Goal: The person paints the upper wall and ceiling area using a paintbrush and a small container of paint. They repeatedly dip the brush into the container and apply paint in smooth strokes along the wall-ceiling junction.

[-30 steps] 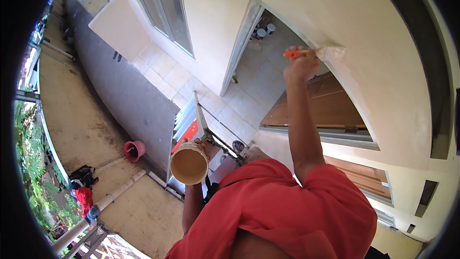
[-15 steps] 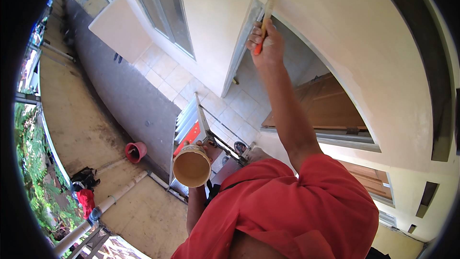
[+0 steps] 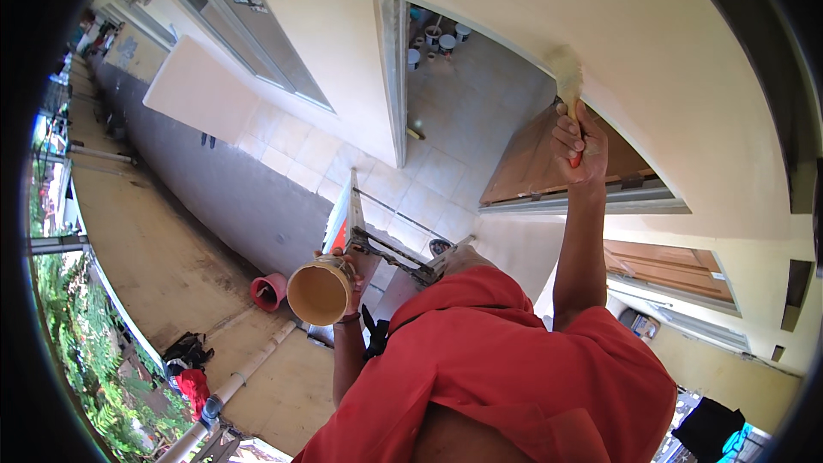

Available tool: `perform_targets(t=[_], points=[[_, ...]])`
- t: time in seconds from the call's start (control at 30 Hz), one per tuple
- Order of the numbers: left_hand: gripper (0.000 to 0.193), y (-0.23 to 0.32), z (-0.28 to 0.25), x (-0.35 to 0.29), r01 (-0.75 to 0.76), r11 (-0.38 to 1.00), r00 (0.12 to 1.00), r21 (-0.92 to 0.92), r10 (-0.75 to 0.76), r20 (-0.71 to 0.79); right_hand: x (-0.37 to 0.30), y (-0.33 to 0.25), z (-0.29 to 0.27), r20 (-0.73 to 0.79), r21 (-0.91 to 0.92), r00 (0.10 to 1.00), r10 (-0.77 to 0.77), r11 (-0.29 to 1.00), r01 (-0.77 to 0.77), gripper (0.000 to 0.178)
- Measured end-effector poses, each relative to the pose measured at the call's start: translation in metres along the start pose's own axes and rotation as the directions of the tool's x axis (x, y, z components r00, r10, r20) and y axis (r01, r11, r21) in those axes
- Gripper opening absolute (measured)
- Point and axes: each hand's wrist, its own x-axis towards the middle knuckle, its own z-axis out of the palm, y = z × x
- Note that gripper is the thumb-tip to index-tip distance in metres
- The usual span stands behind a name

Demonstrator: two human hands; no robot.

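In my raised right hand (image 3: 581,147) is a paintbrush (image 3: 566,77), pale bristles upward, with a red-orange handle end below my fingers. Its bristles lie against the cream wall (image 3: 660,86) at the top edge of the doorway, blurred a little. Low on the left, my left hand (image 3: 350,279) grips a round paint tub (image 3: 319,293) by its side. The tub tilts toward me, showing a cream-beige inside; how much paint it holds I cannot tell.
A stepladder (image 3: 386,250) stands below me. Beyond the doorway are a brown wooden door (image 3: 557,154) and several paint pails (image 3: 447,43). A red bucket (image 3: 268,291) is at lower left, near a pale pipe (image 3: 249,373). A beige board (image 3: 201,90) stands by the window.
My right hand has moved right with the paintbrush along the doorway's top. My left hand and the tub have shifted slightly left, and the view has turned, showing pails inside the room.
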Motion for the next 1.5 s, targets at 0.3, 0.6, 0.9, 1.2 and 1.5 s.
perform_targets(t=[0.3, 0.6, 0.9, 1.2, 1.5], points=[[0.061, 0.009, -0.008, -0.003, 0.056, 0.998, 0.998, 0.016, -0.055, -0.043, -0.091, -0.022, -0.007, -0.204, -0.125, 0.923, -0.327, 0.944, 0.306, 0.041], [0.064, 0.01, -0.012, -0.001, 0.056, 0.996, 0.998, 0.068, -0.057, 0.014, -0.024, 0.007, -0.039, -0.526, -0.464, 0.499, -0.689, 0.724, 0.511, 0.03], [0.062, 0.012, -0.007, 0.0, 0.064, 0.996, 0.998, 0.065, -0.064, -0.002, 0.031, 0.092, 0.055, -0.317, -0.401, 0.841, -0.438, 0.866, 0.3, 0.027], [0.058, 0.014, -0.006, 0.0, 0.09, 0.987, 0.996, 0.131, -0.087, -0.031, -0.035, 0.0, 0.02, -0.26, -0.243, 0.954, -0.15, 0.966, 0.086, 0.036], [0.055, 0.018, -0.007, 0.002, 0.121, 0.99, 0.991, 0.076, -0.117, -0.058, -0.168, -0.096, -0.093, -0.096, 0.066, 0.966, -0.239, 0.967, 0.246, 0.038]])
